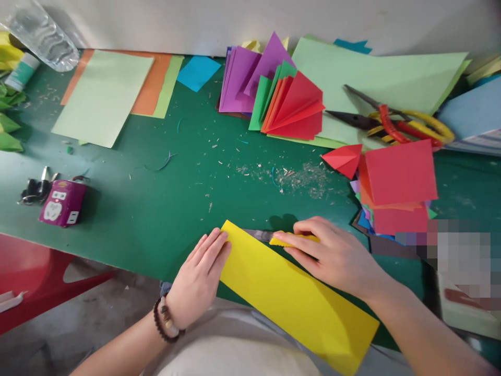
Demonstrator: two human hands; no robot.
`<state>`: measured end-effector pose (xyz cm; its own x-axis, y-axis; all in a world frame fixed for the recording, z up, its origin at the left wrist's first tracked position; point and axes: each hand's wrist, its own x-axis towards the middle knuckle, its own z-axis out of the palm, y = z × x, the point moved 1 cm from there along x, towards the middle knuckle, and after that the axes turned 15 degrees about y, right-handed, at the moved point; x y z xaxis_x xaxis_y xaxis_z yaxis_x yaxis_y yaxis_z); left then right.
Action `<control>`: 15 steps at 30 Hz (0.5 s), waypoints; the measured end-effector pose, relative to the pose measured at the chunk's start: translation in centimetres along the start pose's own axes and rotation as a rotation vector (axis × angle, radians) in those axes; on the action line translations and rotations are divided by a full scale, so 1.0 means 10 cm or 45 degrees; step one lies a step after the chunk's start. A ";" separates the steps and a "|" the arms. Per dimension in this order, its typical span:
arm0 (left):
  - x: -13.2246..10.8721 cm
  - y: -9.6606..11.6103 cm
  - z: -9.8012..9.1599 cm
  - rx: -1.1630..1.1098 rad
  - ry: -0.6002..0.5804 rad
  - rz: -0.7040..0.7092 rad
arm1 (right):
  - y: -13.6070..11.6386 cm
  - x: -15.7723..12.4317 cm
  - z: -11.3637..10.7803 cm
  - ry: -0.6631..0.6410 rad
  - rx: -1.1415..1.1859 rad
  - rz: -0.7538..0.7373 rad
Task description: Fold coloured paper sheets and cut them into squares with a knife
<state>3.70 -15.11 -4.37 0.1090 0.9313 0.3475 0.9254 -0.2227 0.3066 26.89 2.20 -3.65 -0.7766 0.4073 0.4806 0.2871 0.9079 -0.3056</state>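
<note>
A long yellow sheet of paper, apparently folded, lies slantwise over the front edge of the table, its lower right end past the edge. My left hand rests with fingers stretched out on the paper's upper left end. My right hand is closed around the yellow handle of a utility knife, just above the paper's upper long edge. The knife's grey blade points left and reaches the paper near its top corner; part of the blade's tip is hidden by the paper.
Red paper squares are stacked at right. Scissors and pliers lie on pale green sheets. Folded coloured papers stand behind the paper scraps. A purple box sits at left, near a red stool.
</note>
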 end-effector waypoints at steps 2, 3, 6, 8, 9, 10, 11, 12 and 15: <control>0.01 0.00 0.01 0.002 -0.007 0.003 | -0.02 0.05 0.03 0.001 0.001 -0.018; 0.01 -0.01 0.01 0.002 -0.007 0.005 | -0.02 0.07 0.05 -0.002 0.003 -0.025; 0.01 -0.01 0.01 0.003 -0.013 0.006 | -0.05 0.13 0.09 -0.019 0.011 -0.035; 0.01 -0.01 0.01 0.004 -0.018 0.004 | -0.05 0.14 0.10 -0.021 0.013 -0.026; 0.01 -0.01 0.01 0.005 -0.020 0.002 | -0.05 0.14 0.09 -0.020 0.012 -0.015; 0.02 -0.01 0.00 0.006 -0.021 0.001 | -0.04 0.13 0.09 -0.020 0.009 -0.001; 0.02 -0.01 0.00 0.007 -0.021 0.000 | -0.04 0.12 0.08 -0.019 0.005 0.014; 0.02 -0.01 0.00 0.008 -0.025 -0.001 | -0.03 0.10 0.07 -0.016 0.000 0.026; 0.01 -0.01 0.00 0.002 -0.033 -0.006 | 0.00 0.06 0.03 -0.011 -0.004 0.049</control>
<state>3.64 -14.96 -4.36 0.1140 0.9395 0.3231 0.9264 -0.2180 0.3070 26.26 2.42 -3.64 -0.7699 0.4408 0.4614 0.3182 0.8920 -0.3211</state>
